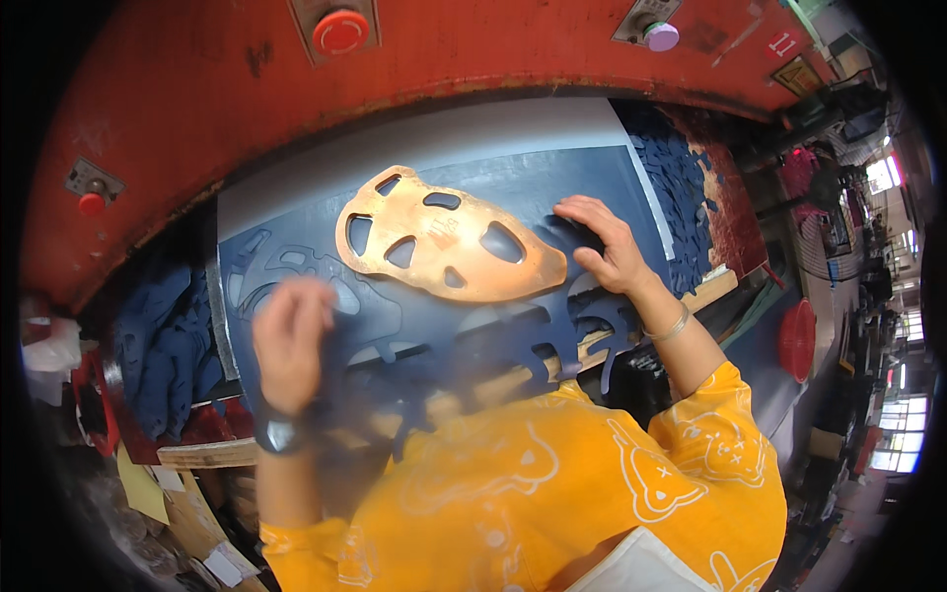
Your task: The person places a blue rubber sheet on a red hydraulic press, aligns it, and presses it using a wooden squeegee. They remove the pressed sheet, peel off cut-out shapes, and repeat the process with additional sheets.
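Note:
A copper-coloured metal cutting die (439, 232), shoe-upper shaped with several openings, lies flat on a dark blue sheet (582, 178). My right hand (614, 247) is just beyond the die's right end, fingers and thumb apart with nothing between them. Smeared by motion, my left hand (291, 340) is over the sheet's left part, apart from the die; its fingers look bent, but their grip is unclear. Beside it, cut outlines (286, 261) show in the sheet. A blurred, holed strip of blue offcut (552, 340) hangs along the near edge, in front of my body.
A red press (237, 109) spans the far side, with a red push button (341, 33) on it. Under the sheet is a pale board (414, 128). Blue scraps (671, 178) are heaped at right, more scraps (163, 340) at left. Wooden strips (207, 454) edge the near side.

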Available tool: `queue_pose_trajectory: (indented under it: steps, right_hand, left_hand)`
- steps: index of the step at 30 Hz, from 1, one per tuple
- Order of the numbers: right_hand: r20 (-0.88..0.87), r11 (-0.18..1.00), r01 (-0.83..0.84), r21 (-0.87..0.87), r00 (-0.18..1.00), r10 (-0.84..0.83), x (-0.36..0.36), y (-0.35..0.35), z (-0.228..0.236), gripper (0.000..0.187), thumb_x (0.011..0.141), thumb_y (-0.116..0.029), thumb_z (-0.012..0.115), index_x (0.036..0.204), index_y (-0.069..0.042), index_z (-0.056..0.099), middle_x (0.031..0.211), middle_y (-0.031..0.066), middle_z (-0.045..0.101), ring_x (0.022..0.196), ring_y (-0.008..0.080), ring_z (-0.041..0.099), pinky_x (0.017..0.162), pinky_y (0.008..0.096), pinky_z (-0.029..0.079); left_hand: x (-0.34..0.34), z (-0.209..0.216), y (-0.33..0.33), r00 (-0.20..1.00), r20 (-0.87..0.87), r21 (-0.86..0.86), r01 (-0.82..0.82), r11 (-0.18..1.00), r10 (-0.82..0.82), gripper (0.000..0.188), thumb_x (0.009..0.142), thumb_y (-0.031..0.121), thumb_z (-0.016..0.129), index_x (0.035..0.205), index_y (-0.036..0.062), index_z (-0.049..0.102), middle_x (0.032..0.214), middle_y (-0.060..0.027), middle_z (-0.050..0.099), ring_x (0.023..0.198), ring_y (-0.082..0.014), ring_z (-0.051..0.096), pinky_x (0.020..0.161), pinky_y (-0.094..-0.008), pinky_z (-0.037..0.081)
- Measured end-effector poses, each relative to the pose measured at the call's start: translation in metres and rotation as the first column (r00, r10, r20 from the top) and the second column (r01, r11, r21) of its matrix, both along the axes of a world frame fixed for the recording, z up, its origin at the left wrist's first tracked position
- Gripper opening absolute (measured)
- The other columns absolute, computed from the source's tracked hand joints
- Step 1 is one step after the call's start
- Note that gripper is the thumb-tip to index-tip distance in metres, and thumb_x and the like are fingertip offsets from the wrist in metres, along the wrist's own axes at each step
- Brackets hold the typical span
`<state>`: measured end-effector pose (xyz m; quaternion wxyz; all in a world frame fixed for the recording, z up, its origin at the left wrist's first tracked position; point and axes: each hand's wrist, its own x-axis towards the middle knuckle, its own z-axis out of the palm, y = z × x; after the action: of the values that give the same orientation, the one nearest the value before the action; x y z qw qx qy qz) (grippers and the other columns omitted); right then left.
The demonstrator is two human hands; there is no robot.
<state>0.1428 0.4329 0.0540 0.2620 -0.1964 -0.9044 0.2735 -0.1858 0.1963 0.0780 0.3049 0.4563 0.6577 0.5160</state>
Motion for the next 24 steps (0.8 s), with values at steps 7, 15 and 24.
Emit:
queue_pose_trajectory:
  steps: [7, 15, 24]
  right_hand:
    - [-0.249, 0.896, 0.265, 0.357, 0.951, -0.182, 0.002, -0.012, -0.009, 0.038, 0.082, -0.022, 0.067, 0.116, -0.005, 0.062, 0.121, 0.0149, 0.057, 0.118, 0.0363, 0.049, 0.104, 0.0446, 0.037]
    - [-0.758, 0.542, 0.770, 0.336, 0.563, -0.328, 0.008, 0.001, 0.071, 0.066, 0.090, -0.032, 0.060, 0.143, -0.002, 0.035, 0.145, 0.0225, 0.031, 0.135, 0.0383, 0.027, 0.111, 0.0478, 0.020]
    - [-0.706, 0.595, 0.741, 0.311, 0.599, -0.377, 0.037, -0.027, 0.083, 0.077, 0.088, -0.040, 0.060, 0.146, -0.001, 0.028, 0.147, 0.0259, 0.027, 0.137, 0.0437, 0.022, 0.112, 0.0515, 0.018]
  left_hand:
    - [0.123, -0.055, -0.073, 0.776, -0.620, -0.035, 0.117, 0.992, -0.114, 0.026, 0.071, 0.023, 0.076, 0.088, 0.0073, 0.063, 0.090, -0.0080, 0.058, 0.091, -0.0294, 0.055, 0.083, -0.0412, 0.040]
    - [0.129, -0.066, -0.081, 0.667, -0.745, 0.046, 0.055, 0.997, -0.003, 0.045, 0.059, 0.039, 0.084, 0.087, 0.0096, 0.064, 0.095, -0.0056, 0.057, 0.094, -0.0273, 0.052, 0.084, -0.0396, 0.039]
    - [0.136, -0.075, -0.085, 0.710, -0.700, 0.073, -0.038, 0.997, 0.078, 0.039, 0.062, 0.037, 0.083, 0.084, 0.0100, 0.066, 0.093, -0.0049, 0.057, 0.096, -0.0279, 0.053, 0.083, -0.0395, 0.043]
